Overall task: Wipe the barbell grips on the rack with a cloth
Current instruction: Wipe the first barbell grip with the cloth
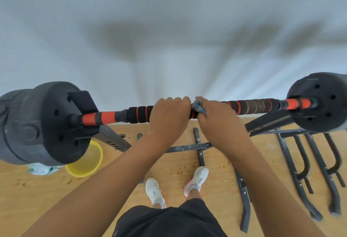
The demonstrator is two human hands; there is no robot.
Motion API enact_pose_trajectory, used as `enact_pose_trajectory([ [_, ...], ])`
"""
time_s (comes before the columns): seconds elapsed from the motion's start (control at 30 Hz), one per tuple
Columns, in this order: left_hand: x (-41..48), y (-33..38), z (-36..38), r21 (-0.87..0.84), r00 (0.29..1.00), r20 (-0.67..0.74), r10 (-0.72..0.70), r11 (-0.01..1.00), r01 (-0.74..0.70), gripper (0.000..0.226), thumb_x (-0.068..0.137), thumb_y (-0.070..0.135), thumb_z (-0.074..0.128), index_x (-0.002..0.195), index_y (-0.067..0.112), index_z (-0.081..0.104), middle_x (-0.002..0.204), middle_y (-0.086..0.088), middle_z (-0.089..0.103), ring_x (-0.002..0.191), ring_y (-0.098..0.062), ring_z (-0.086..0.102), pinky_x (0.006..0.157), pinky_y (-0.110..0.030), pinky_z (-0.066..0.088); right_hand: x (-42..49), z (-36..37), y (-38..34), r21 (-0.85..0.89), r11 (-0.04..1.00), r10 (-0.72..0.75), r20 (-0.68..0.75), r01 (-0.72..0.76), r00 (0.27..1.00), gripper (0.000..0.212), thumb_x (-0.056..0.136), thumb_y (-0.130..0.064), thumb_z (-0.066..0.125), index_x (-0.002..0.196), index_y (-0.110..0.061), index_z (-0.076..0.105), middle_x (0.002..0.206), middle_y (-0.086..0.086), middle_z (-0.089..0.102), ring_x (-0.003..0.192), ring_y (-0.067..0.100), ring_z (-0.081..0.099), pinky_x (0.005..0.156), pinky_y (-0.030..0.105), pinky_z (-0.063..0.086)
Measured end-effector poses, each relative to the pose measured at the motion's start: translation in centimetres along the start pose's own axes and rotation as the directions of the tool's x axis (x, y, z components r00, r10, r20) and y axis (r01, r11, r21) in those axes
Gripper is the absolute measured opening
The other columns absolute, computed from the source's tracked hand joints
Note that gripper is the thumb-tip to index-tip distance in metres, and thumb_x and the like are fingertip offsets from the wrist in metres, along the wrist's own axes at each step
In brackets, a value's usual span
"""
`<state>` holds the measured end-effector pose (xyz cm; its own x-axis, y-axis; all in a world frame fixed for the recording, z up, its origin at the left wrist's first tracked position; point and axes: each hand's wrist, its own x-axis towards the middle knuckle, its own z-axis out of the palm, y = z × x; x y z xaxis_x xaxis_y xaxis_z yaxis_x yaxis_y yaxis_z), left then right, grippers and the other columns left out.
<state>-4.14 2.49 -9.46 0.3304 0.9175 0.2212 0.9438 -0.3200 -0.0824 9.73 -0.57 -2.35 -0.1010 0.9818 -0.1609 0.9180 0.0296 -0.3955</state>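
Observation:
A barbell (249, 106) with black foam grips and orange bands lies across the rack (112, 139) at chest height, a black weight plate on each end. My left hand (169, 114) grips the bar just left of its middle, fingers curled over the top. Right beside it, my right hand (214, 116) holds a small blue-grey cloth (198, 106) wrapped against the bar. Only a bunched edge of the cloth shows between my two hands. The bar under both hands is hidden.
A yellow bucket (86, 159) stands on the wooden floor under the left plate (50, 124), next to a crumpled plastic bag (41, 169). Black frame legs (300, 171) spread over the floor at right. The right plate (319, 101) hangs near the wall. My white shoes (155, 190) stand below.

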Motion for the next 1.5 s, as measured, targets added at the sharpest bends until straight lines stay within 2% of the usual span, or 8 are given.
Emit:
enact_pose_trajectory([
  [0.33,5.4,-2.5,-2.1,-0.433,0.626,0.756,0.193,0.864,0.257,0.039,0.076,0.049,0.082,0.080,0.012,0.071,0.058,0.004,0.068,0.049,-0.014,0.066,0.058,-0.028,0.054,-4.3,3.1,1.6,-0.085,0.996,0.006,0.038,-0.003,0.999,0.080,0.101,-0.011,0.041,0.159,-0.045,-0.003,0.090,-0.012,0.049,0.071,0.012,0.050,0.053,0.028,0.042],
  [0.53,1.8,-1.3,-2.3,-0.128,0.956,0.295,0.003,0.991,0.036,0.047,0.082,0.062,0.071,0.082,0.023,0.046,0.069,0.007,0.046,0.066,-0.017,0.052,0.064,-0.032,0.036,-3.9,-0.8,2.3,0.137,0.988,-0.053,-0.121,0.070,0.991,0.043,0.103,-0.016,0.046,0.143,-0.032,0.049,0.085,-0.009,0.050,0.071,0.009,0.051,0.061,0.031,0.044],
  [0.67,-0.1,-0.7,-1.0,-0.031,0.992,0.130,-0.009,0.999,0.013,0.036,0.088,0.041,0.071,0.078,0.021,0.043,0.057,0.007,0.028,0.048,-0.015,0.034,0.056,-0.031,0.026,1.5,-1.2,0.4,-0.129,0.975,-0.209,-0.244,0.182,0.947,0.029,0.093,-0.009,0.048,0.115,-0.018,0.064,0.115,0.002,0.049,0.097,0.020,0.046,0.072,0.037,0.043],
  [0.87,2.3,-1.6,-1.5,-0.160,0.931,0.366,-0.008,0.985,0.072,0.031,0.088,0.026,0.064,0.068,0.021,0.042,0.063,0.004,0.050,0.053,-0.013,0.045,0.055,-0.029,0.035,2.4,2.1,0.6,-0.109,0.965,-0.246,-0.067,0.238,0.967,0.017,0.088,-0.007,0.045,0.077,-0.019,0.043,0.072,-0.003,0.050,0.070,0.022,0.045,0.068,0.038,0.036],
  [1.13,6.3,-4.0,-2.5,-0.509,0.401,0.844,0.357,0.768,0.388,0.042,0.080,0.042,0.087,0.065,0.011,0.063,0.052,0.001,0.061,0.045,-0.016,0.054,0.067,-0.035,0.053,-1.9,1.5,2.0,-0.185,0.941,-0.281,0.045,0.284,0.959,0.067,0.094,-0.001,0.050,0.157,-0.015,0.033,0.162,0.002,0.034,0.152,0.016,0.026,0.123,0.030,0.013],
  [1.2,6.0,-4.2,-2.9,-0.515,0.444,0.831,0.335,0.765,0.387,0.045,0.076,0.052,0.088,0.074,0.011,0.068,0.060,0.002,0.067,0.051,-0.016,0.061,0.068,-0.034,0.055,-2.4,0.9,2.4,-0.187,0.930,-0.307,0.075,0.316,0.949,0.068,0.095,0.000,0.051,0.158,-0.017,0.032,0.163,-0.001,0.030,0.153,0.012,0.021,0.123,0.027,0.010],
  [1.37,1.7,-2.0,-2.9,-0.138,0.942,0.335,-0.023,0.988,0.073,0.060,0.072,0.076,0.074,0.088,0.022,0.053,0.071,0.008,0.051,0.069,-0.017,0.055,0.064,-0.032,0.037,-0.2,-2.4,1.8,0.051,0.965,-0.253,-0.069,0.257,0.965,0.042,0.094,0.004,0.049,0.132,-0.010,0.059,0.129,0.001,0.063,0.118,0.011,0.055,0.102,0.029,0.045],
  [1.5,-0.4,-1.1,-1.0,-0.037,0.991,0.129,-0.013,0.999,0.018,0.042,0.086,0.052,0.068,0.079,0.021,0.041,0.063,0.008,0.038,0.055,-0.018,0.042,0.058,-0.032,0.027,2.7,-1.4,-0.8,0.009,0.978,-0.210,-0.017,0.210,0.978,0.026,0.084,0.001,0.045,0.080,-0.025,0.051,0.074,-0.009,0.054,0.070,0.015,0.051,0.065,0.036,0.044],
])
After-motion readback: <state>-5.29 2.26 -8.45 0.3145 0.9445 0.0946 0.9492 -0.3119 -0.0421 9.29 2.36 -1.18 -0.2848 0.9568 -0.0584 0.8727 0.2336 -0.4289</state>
